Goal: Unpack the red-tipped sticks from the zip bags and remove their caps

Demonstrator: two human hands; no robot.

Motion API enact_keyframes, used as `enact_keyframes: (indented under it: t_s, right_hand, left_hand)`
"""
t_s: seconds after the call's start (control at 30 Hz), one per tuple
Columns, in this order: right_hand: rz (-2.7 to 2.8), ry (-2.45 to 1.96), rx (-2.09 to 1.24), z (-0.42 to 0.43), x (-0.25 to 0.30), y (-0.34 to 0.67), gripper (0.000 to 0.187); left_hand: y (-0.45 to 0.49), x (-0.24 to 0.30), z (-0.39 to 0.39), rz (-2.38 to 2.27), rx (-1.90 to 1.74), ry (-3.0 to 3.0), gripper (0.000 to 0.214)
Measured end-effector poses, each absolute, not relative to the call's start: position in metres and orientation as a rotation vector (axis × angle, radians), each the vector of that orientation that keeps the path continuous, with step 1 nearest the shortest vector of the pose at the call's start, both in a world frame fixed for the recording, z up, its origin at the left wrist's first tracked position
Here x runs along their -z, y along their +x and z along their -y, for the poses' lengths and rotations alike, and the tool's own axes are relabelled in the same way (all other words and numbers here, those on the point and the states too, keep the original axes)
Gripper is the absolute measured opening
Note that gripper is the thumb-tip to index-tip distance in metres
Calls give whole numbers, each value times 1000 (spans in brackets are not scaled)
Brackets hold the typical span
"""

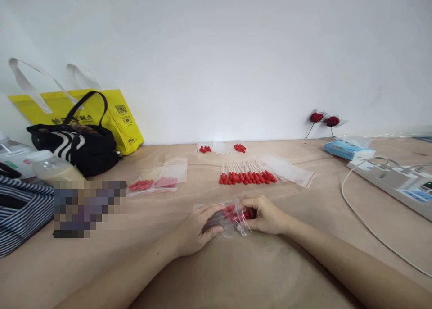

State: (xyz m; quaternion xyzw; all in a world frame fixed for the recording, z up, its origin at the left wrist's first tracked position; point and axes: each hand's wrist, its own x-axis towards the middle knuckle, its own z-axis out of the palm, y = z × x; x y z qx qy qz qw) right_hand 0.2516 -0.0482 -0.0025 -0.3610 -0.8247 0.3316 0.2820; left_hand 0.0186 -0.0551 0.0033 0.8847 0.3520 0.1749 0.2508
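Note:
My left hand (197, 231) is closed on the side of a clear plastic zip bag (229, 231) low over the table. Inside the bag show red-tipped sticks (231, 212). At the bag's right end, my right hand (270, 216) has its fingers closed round the red ends; its fingertips are partly hidden by the plastic. Just beyond my hands lies a row of more red-tipped white sticks (248, 178), red ends toward me. A flat zip bag (292, 170) lies to the right of that row.
Zip bags with red-tipped sticks lie at left (141, 185) and by the wall (239, 147). Far left stand a yellow bag (130, 129), a black bag (97, 151) and a bottle (60, 167). At right are a blue tissue pack (347, 150), power strip (381, 178), cable (366, 228) and fabric roses (317, 117).

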Motion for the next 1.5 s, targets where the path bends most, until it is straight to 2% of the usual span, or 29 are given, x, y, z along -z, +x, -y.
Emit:
enact_keyframes:
  t_s: [0.5,0.67,0.83,0.93,1.13,1.5]
  right_hand:
    - [2157,-1161,-986,51,3,278,14]
    - [2210,-1036,-1002,55,3,276,31]
    - [2224,-1057,-792,58,9,280,14]
    - [2179,-1059,-810,60,13,287,9]
    - [2214,-1053,-783,63,10,299,14]
    - [2157,-1124,-952,54,11,316,6]
  left_hand:
    - [17,-3,55,-984,-472,2394,41]
    - [17,-1,54,-1009,-466,2398,40]
    - [16,-2,55,-997,-480,2407,40]
    - [16,-2,55,-990,-484,2407,40]
    - [17,-2,54,-987,-495,2392,38]
    - [17,-3,55,-1005,-483,2394,37]
